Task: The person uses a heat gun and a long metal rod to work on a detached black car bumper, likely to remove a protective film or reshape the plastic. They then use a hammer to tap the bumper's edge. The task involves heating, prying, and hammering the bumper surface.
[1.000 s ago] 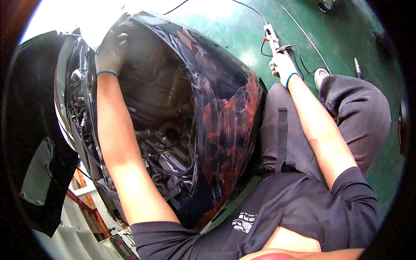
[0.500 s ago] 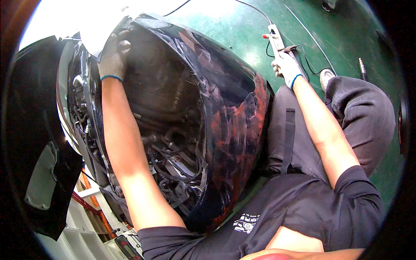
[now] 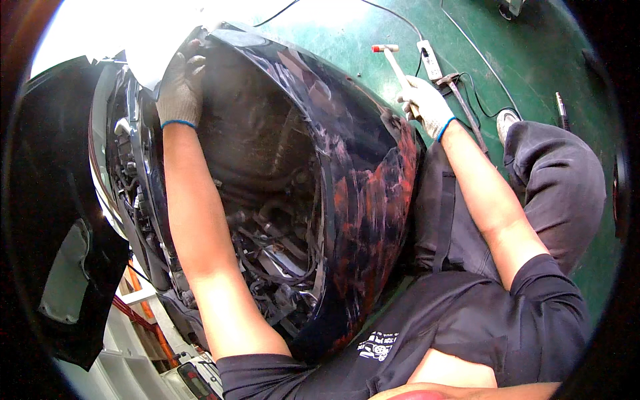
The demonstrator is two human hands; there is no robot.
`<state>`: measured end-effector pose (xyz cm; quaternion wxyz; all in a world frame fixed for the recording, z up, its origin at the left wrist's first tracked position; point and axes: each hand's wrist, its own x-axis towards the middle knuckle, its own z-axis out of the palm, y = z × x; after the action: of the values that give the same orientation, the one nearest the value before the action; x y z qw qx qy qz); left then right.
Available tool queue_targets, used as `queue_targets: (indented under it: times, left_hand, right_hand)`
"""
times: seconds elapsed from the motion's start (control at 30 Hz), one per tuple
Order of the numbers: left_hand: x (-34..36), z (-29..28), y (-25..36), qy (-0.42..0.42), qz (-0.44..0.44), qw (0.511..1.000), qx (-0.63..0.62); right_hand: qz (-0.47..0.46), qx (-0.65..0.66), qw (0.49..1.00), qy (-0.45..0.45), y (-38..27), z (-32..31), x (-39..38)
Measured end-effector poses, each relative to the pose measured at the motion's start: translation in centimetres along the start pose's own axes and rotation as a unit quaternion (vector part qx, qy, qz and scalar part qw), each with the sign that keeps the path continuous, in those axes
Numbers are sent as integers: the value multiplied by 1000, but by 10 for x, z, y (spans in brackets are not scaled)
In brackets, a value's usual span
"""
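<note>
My right hand (image 3: 427,107), in a white knit glove with a blue cuff, is closed around the pale handle of a small mallet (image 3: 395,61). Its head has a red end and a light end, and points away from me beside the car's outer panel. My left hand (image 3: 180,93), in a similar glove, reaches to the far end of the opening in the black car body (image 3: 360,107). Its fingers are bent and apart near the panel's far edge; glare partly covers that spot, and no held thing shows. Red and pale scuffs (image 3: 373,193) mark the panel's near part.
On the green floor (image 3: 547,67) lie a white power strip (image 3: 430,61), a metal-headed hammer (image 3: 460,97) and cables. A dark tool (image 3: 561,110) is farther right. Hoses and engine parts (image 3: 277,253) fill the opening. A raised black panel (image 3: 47,173) stands left, near orange pipes.
My right hand has moved left towards the car, carrying the mallet away from the power strip. The mallet's head has swung left. My left hand has shifted slightly and its fingers are straighter.
</note>
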<state>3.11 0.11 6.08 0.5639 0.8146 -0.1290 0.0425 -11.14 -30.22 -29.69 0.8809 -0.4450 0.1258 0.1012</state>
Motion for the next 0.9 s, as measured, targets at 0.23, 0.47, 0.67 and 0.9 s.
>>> queue_targets:
  times: [0.23, 0.47, 0.67, 0.9]
  left_hand:
    - [-9, 0, 5, 121, -20, 992, -12]
    - [-1, 20, -7, 70, 6, 997, -19]
    - [-10, 1, 11, 54, -3, 994, -94]
    - [-6, 0, 3, 47, 2, 996, -70]
  right_hand:
    - [29, 31, 999, 34, 29, -10, -1]
    - [76, 144, 982, 91, 73, -55, 26]
    - [131, 127, 979, 91, 92, -44, 47]
    - [151, 178, 966, 106, 100, -51, 54]
